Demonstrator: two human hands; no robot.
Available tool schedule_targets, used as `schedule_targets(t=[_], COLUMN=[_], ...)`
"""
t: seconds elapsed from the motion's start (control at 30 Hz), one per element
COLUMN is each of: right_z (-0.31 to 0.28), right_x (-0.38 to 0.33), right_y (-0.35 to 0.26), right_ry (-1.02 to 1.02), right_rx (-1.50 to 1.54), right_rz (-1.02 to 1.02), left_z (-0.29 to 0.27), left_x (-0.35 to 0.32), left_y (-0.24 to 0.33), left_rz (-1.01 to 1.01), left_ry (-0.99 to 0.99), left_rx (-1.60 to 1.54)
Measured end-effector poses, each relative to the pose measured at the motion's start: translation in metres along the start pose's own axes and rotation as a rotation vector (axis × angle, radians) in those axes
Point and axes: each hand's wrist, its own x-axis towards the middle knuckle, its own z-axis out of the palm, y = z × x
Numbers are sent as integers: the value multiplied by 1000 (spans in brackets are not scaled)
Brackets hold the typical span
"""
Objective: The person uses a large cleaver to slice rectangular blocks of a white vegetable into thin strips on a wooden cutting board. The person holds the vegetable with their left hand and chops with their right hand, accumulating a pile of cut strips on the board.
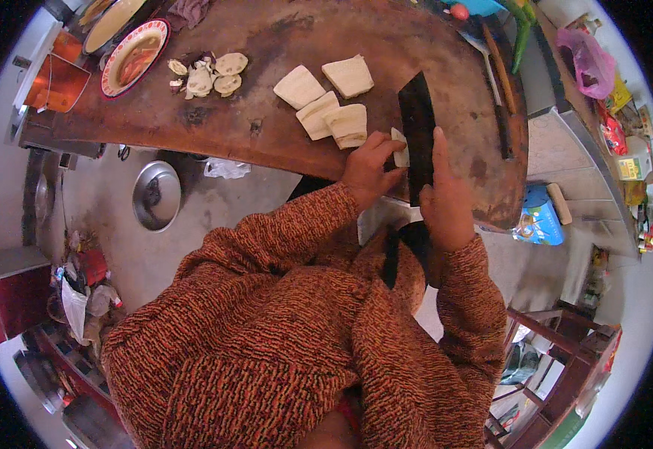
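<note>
Right hand — clamped on the near end of a cleaver; probably heavy, stiff, best taken by the handle. Left hand — closed on a pale piece, left of the blade, on the table; likely light, soft, best steadied by its sides.

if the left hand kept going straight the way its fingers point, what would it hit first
The left hand would meet the pale piece at its fingertips first; the dark cleaver blade appears right behind it, though any gap between them is hard to judge.
</note>
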Motion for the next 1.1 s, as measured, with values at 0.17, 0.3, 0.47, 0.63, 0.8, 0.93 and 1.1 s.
schedule_targets(t=[0.17,0.3,0.47,0.63,0.8,0.93,1.1], right_z=[25,17,8,28,31,34,34], right_x=[13,19,25,28,28,35,36], right_y=[55,95,123,131,127,120,109], right_ry=[311,313,268,281,244,204,192], right_rx=[90,752,1347,1734,1676,1630,1505], right_rz=[-207,-45,128,-3,-22,-17,-18], left_z=[-2,-12,-18,-22,-24,-24,-25], left_x=[-5,-6,-7,-13,-12,-11,-11], left_y=[-1,-4,-2,-10,-13,-13,-13], left_rz=[-6,-17,-83,-199,-247,-261,-273], left_ry=[39,71,47,-5,-41,-39,-28], left_rx=[-41,-130,-303,-519,-616,-667,-650])
